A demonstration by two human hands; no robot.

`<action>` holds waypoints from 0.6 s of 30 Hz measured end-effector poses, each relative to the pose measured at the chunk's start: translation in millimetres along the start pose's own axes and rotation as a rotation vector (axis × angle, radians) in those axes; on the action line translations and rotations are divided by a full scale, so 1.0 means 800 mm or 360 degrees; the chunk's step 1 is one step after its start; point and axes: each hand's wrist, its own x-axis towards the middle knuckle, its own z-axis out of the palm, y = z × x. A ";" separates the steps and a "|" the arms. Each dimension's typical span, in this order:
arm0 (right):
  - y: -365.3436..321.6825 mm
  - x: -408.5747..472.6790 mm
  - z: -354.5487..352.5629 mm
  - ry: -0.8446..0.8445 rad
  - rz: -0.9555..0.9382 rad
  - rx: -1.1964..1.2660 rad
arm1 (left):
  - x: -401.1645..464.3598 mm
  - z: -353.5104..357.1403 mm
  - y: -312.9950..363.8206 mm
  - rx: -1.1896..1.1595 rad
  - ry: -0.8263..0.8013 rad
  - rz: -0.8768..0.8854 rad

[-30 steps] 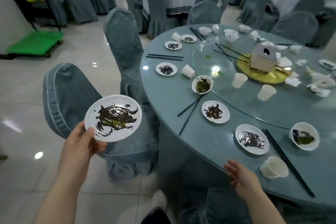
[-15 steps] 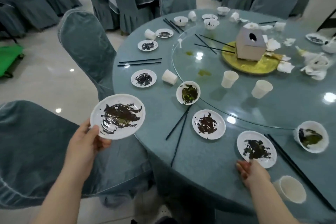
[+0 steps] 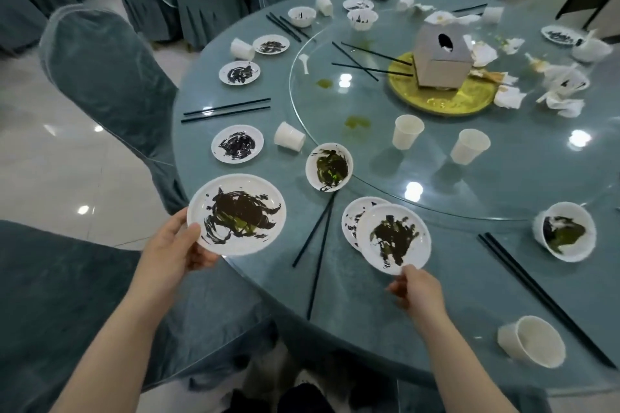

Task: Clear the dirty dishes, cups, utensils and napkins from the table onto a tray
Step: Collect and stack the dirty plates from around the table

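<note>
Left hand (image 3: 174, 245): you grip a dirty plate (image 3: 236, 214).
Right hand (image 3: 416, 288): you pinch a second plate (image 3: 393, 239) above the tabletop (image 3: 419, 295).

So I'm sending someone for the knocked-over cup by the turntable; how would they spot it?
Start at the glass turntable and find its left rim. The tipped paper cup lies just outside it, between a dirty plate and a bowl; the cups on the glass stand upright.
</note>
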 end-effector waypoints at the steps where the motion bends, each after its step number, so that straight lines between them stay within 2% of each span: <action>1: -0.004 0.006 0.009 -0.0004 -0.0014 -0.0063 | -0.001 -0.005 0.000 0.0004 0.0009 0.0010; 8: -0.014 0.038 0.042 -0.0089 0.0126 -0.0027 | -0.012 -0.051 -0.013 -0.0001 0.0221 -0.0055; 18: -0.026 0.041 0.049 -0.0026 0.0131 0.0034 | -0.040 -0.068 -0.026 -0.0096 0.0337 -0.0083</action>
